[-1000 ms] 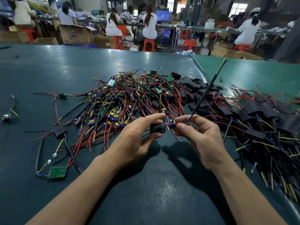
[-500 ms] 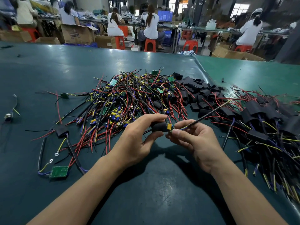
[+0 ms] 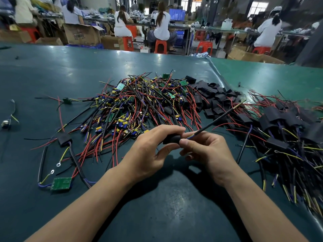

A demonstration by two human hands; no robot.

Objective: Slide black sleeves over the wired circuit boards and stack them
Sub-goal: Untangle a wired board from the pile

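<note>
Just above the green table (image 3: 52, 70), near the middle of my view, was the black sleeve (image 3: 172, 139), held between the two hands. The left hand (image 3: 150, 152) had its fingers curled over the top of the sleeve and its thumb under it, so it gripped the sleeve tight. The right hand (image 3: 208, 151) pinched the wires at the sleeve's right end with its thumb and first finger pressed together. The board inside the sleeve was hidden, so I could not see it. A long black cable (image 3: 223, 117) ran from that pinch up and to the right, and a bit of yellow and blue wire showed by the thumb. Behind the hands lay a big messy pile of wired boards (image 3: 132, 105) with red, yellow and black wires. Just right of that pile sat a heap of loose black sleeves (image 3: 213, 95). Further right lay the stack of finished ones (image 3: 283, 126), each in its black cover, with wires sticking out. To the left, one bare green board (image 3: 61, 183) lay by itself near one sleeved piece (image 3: 64, 139). Far behind the table, people (image 3: 162, 25) sat on red stools (image 3: 160, 46) beside cardboard boxes (image 3: 82, 34).
</note>
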